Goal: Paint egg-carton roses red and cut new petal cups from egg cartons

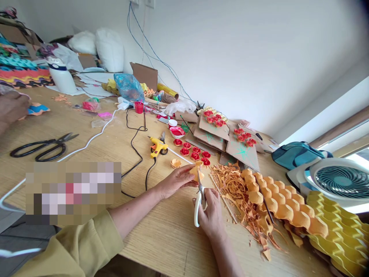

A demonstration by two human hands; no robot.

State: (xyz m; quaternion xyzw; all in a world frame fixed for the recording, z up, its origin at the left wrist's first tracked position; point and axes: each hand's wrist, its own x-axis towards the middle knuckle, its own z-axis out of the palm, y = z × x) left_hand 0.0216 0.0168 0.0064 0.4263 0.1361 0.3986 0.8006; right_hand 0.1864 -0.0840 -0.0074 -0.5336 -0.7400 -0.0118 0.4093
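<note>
Orange paper cup (197, 170) is pinched in the closed left hand (175, 181), held clear of the surface (161, 238) so the blades reach its edge. Right hand (212, 218) is closed through the white-handled scissors (199, 198), blades meeting the cup.

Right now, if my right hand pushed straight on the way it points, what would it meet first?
Most likely the orange piece pinched in your left hand; the scissors in your right hand point right at it.
</note>
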